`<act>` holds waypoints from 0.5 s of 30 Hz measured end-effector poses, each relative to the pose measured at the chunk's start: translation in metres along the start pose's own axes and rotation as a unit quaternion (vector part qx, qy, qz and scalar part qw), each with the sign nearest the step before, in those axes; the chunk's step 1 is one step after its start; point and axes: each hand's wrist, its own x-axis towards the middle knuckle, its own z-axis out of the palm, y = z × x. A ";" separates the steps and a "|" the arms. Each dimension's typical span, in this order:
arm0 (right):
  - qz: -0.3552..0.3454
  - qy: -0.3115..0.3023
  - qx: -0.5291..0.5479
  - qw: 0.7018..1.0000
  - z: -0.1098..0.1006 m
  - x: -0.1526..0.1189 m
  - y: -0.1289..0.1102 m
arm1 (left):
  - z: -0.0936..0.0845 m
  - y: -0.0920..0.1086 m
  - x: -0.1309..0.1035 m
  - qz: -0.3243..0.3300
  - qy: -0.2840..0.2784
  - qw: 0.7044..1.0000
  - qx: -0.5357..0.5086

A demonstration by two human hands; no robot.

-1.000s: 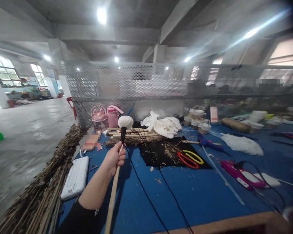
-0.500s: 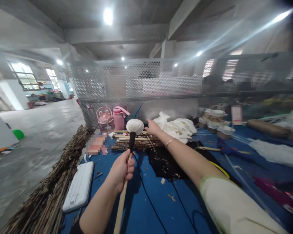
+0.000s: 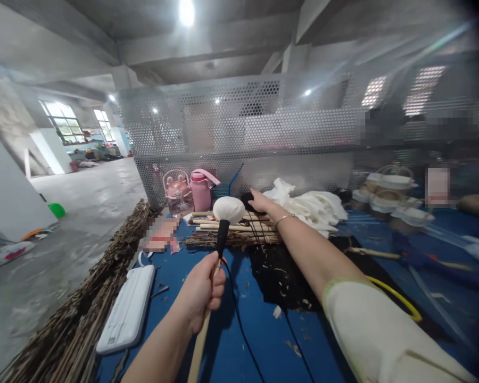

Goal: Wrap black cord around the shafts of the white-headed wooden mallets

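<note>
My left hand is closed round a pale wooden stick, just below its black-wrapped neck. A round white cloth-covered head tops the stick, which stands tilted over the blue table. Stretched forward, my right hand is at a small black bundle behind the wooden sticks; its fingers look closed on that bundle. Black cords hang down from there across the sticks. White cloth lies just right of my right hand.
Pink bottle and clear pink-lidded bottle stand at the back by a perforated metal panel. A white case and dry stalks lie left. Black cloth, yellow ring and lidded cups are right.
The camera view has turned left, so the background sits further right. A black bundle now shows at my right hand's fingers. My left hand keeps its hold on the stick.
</note>
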 end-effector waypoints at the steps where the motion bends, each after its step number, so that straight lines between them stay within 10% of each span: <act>1: -0.004 0.020 -0.001 1.000 -0.007 -0.008 0.001 | 0.001 -0.001 -0.001 -0.004 -0.003 1.000 0.003; 11: -0.020 -0.119 0.008 0.993 -0.043 -0.178 -0.030 | 0.002 -0.007 -0.006 0.011 -0.052 0.998 0.016; 15: 0.022 -0.085 0.027 0.996 -0.040 -0.218 -0.033 | 0.004 -0.007 -0.012 0.022 -0.071 0.997 0.015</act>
